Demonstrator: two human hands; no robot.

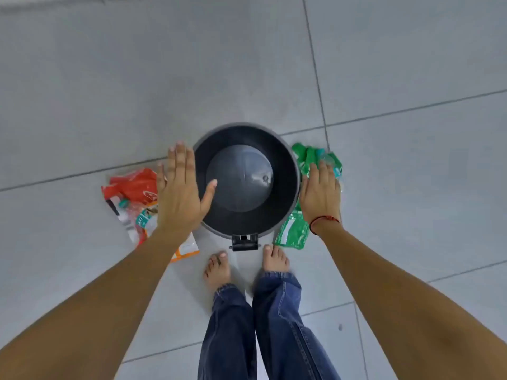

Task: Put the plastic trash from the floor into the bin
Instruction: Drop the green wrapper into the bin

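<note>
A round dark bin [285, 149] stands open on the grey tiled floor, and I see nothing inside it. Left of it lies a heap of red, white and orange plastic wrappers [131, 193]. Green plastic packets [304, 157] lie on the floor at its right, with another green packet [292, 234] nearer to me. My left hand [181, 190] hovers flat with fingers spread over the bin's left rim and the red heap. My right hand [319, 196], a red thread on its wrist, is held flat above the green packets. Neither hand holds anything.
My bare feet [247, 266] in blue jeans stand just in front of the bin, by its black pedal [244, 242]. Grey floor tiles [137, 78] spread all around.
</note>
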